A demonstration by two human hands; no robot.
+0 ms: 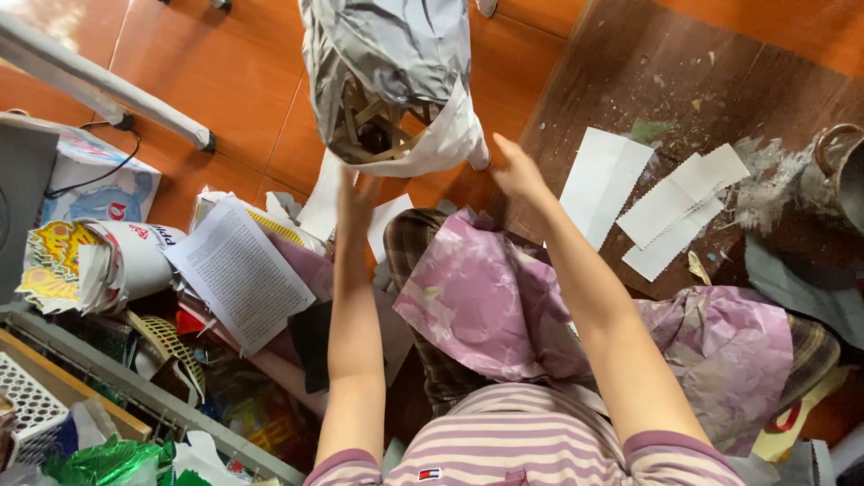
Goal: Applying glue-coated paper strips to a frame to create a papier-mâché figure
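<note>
The paper-covered frame point(387, 81) at twelve o'clock runs off the top edge, so its upper part is unseen. The left hand point(357, 193) is motion-blurred, its fingers indistinct against the frame's rim. At three o'clock the metal pot point(837, 175) is cut by the right edge. The printed sheet point(238, 270) carries text too small to read.

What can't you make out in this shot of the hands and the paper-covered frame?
Head view:
- Paper-covered frame: top cut off by the upper edge; its inside is dark.
- Left hand: fingertips hidden behind the frame's white paper.
- Right hand: motion-blurred, contact unclear.
- Metal pot: cut off by the right edge.
</note>
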